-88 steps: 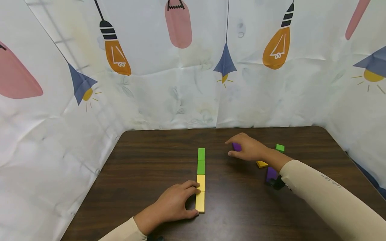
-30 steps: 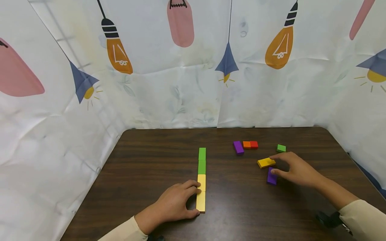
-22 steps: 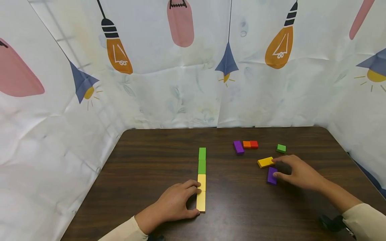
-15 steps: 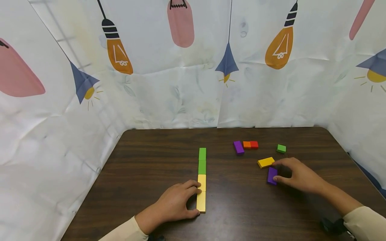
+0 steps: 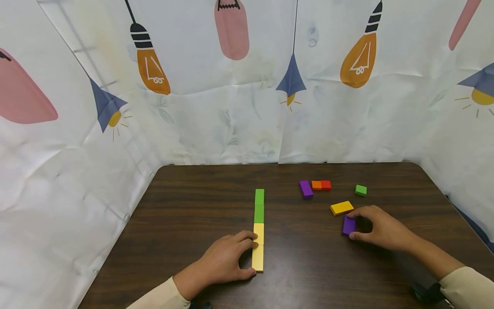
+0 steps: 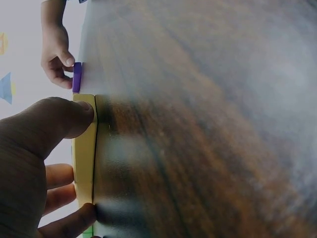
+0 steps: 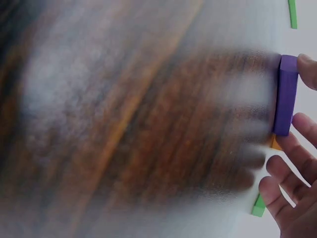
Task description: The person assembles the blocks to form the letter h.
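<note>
Purple block (image 5: 349, 225), right of frame, is pinched end-to-end by right hand (image 5: 380, 229) fingers; left hand (image 5: 224, 259) fingers grip pale yellow blocks (image 5: 257, 259), lower centre.

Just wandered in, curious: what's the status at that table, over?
Left hand holds pale yellow blocks. Right hand pinches nearer purple block. Darker yellow block close beyond, perhaps crowding it.

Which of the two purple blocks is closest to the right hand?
The front purple block, with the right hand at its ends; the back purple block lies farther off, beside the orange block.
</note>
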`<act>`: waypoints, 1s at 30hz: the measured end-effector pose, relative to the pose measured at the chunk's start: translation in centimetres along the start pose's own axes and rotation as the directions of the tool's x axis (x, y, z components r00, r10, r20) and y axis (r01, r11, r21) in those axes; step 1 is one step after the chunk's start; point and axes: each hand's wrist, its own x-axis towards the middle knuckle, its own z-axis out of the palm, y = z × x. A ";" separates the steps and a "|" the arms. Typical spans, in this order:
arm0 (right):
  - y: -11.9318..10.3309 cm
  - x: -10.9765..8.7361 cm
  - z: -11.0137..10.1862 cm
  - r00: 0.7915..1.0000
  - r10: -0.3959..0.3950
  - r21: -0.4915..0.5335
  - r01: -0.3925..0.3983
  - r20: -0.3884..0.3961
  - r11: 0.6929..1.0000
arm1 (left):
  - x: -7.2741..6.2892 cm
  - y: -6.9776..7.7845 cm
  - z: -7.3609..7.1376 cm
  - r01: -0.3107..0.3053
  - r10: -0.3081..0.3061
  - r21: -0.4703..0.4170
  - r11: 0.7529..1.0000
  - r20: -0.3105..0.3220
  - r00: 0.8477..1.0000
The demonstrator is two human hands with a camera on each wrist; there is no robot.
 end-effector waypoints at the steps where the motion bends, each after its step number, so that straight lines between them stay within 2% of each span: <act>1: 0.0 0.0 0.0 1.000 0.001 -0.004 -0.001 -0.002 1.000 | 0.0 0.0 0.0 0.000 0.000 0.001 1.000 0.000 1.000; 7: -0.1 -0.2 0.1 1.000 0.019 -0.036 -0.019 0.000 0.999 | 0.0 -0.1 0.2 0.003 -0.003 -0.003 1.000 0.002 1.000; 11: -0.2 -0.2 0.2 1.000 0.004 -0.051 -0.005 -0.013 0.999 | 0.0 -0.1 0.3 0.010 -0.009 -0.013 1.000 0.004 1.000; 19: -0.9 -0.1 0.2 1.000 -0.003 -0.041 0.002 -0.018 0.999 | 0.0 -0.2 0.4 0.004 -0.004 -0.009 1.000 -0.002 1.000; 30: -2.7 0.5 0.6 0.998 -0.070 -0.024 0.070 -0.003 0.997 | 0.0 -0.2 0.4 0.003 -0.003 0.000 1.000 -0.010 1.000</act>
